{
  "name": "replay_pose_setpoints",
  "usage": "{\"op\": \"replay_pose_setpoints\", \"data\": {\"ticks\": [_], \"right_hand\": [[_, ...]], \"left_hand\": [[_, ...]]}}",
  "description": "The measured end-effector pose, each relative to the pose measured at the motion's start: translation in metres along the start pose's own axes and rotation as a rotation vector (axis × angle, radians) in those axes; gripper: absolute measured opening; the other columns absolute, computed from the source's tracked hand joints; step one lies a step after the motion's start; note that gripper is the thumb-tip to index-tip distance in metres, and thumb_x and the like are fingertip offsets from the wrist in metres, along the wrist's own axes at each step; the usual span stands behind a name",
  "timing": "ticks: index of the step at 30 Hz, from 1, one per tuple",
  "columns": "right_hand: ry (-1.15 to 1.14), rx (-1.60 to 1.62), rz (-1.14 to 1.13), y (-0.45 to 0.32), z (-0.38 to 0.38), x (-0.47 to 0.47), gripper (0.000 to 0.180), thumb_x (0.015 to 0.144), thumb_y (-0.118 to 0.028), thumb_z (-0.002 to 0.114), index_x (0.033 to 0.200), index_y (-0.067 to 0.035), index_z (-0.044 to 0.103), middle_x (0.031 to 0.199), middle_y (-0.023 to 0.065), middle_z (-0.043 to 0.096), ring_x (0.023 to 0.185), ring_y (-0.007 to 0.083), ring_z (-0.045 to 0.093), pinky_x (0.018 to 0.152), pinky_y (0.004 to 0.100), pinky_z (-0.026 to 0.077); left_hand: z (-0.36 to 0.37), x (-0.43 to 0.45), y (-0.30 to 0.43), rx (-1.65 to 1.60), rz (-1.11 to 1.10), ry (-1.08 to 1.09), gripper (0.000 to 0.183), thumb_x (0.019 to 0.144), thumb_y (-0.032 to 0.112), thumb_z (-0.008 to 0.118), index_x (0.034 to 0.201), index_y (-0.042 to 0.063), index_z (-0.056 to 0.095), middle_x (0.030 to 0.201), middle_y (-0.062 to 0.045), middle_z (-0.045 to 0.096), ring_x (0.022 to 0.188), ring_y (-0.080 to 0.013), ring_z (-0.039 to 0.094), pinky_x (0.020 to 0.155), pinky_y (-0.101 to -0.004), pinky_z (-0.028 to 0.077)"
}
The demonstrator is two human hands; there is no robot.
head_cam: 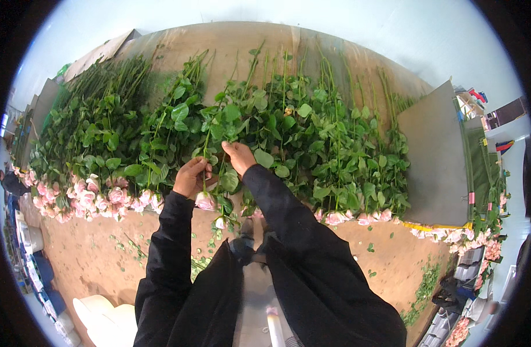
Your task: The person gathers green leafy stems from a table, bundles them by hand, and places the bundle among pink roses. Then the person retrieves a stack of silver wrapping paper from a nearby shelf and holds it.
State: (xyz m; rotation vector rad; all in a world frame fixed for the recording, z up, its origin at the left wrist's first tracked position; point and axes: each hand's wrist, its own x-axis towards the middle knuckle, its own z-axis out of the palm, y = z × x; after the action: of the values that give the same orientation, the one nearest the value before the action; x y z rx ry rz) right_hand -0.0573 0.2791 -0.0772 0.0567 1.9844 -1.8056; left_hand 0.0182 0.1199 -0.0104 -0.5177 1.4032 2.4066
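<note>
My left hand (pixel 190 177) pinches the green stem of a pink rose (pixel 205 201), whose bloom hangs just below the fingers towards me. Close by on the right, my right hand (pixel 239 157) has its thumb against rose leaves and a stem. Its other fingers are mostly hidden, so I cannot tell what they grip. Below and between the hands, a smaller pale pink rosebud (pixel 220 223) points towards me. Under both hands lies a thick layer of leafy roses (pixel 287 126), their stem ends pointing away from me.
The roses lie on a worktable (pixel 248 32). A dense pile of pink roses (pixel 86 198) is at left. A grey upright panel (pixel 437 156) bounds the right side. Leaf scraps (pixel 424 286) litter the brown floor (pixel 96 256). A white chair-like object (pixel 104 319) stands behind my left arm.
</note>
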Motion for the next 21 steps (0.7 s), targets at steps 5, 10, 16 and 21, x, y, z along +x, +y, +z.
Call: {"op": "replay_pose_setpoints", "data": {"ticks": [5, 10, 16, 21], "right_hand": [[0.193, -0.235, -0.144, -0.021, -0.016, -0.004, 0.036, 0.089, -0.025, 0.058, 0.099, 0.009, 0.058, 0.083, 0.0151, 0.063, 0.076, 0.0241, 0.061, 0.07, 0.0393, 0.048], [0.08, 0.434, -0.132, -0.04, -0.063, -0.026, 0.023, 0.094, -0.011, 0.049, 0.106, 0.008, 0.055, 0.084, 0.0131, 0.063, 0.067, 0.018, 0.061, 0.059, 0.0297, 0.052], [0.203, 0.335, -0.083, -0.003, -0.075, -0.038, 0.022, 0.096, -0.014, 0.048, 0.098, 0.007, 0.055, 0.083, 0.0148, 0.062, 0.065, 0.0196, 0.061, 0.056, 0.0329, 0.051], [0.232, 0.211, 0.262, 0.043, -0.057, -0.028, 0.041, 0.097, -0.009, 0.044, 0.128, 0.015, 0.034, 0.113, 0.0238, 0.055, 0.076, 0.0283, 0.063, 0.059, 0.0398, 0.053]], "left_hand": [[-0.007, -0.019, 0.008, 0.044, 0.102, 0.015, 0.007, 0.094, 0.014, 0.048, 0.092, 0.008, 0.049, 0.075, -0.001, 0.053, 0.059, -0.012, 0.051, 0.078, -0.0441, 0.054], [-0.031, -0.011, -0.008, -0.002, 0.077, 0.111, 0.01, 0.094, 0.013, 0.049, 0.096, 0.004, 0.049, 0.079, -0.004, 0.055, 0.058, -0.0104, 0.051, 0.074, -0.0415, 0.056], [-0.043, 0.016, -0.056, 0.162, 0.03, 0.226, 0.015, 0.092, 0.015, 0.052, 0.103, 0.004, 0.051, 0.08, -0.005, 0.057, 0.061, -0.0141, 0.053, 0.065, -0.0368, 0.055], [-0.043, 0.021, -0.067, 0.253, -0.04, 0.286, 0.023, 0.092, 0.016, 0.05, 0.109, 0.001, 0.053, 0.08, -0.007, 0.057, 0.057, -0.0141, 0.052, 0.054, -0.0314, 0.051]]}}
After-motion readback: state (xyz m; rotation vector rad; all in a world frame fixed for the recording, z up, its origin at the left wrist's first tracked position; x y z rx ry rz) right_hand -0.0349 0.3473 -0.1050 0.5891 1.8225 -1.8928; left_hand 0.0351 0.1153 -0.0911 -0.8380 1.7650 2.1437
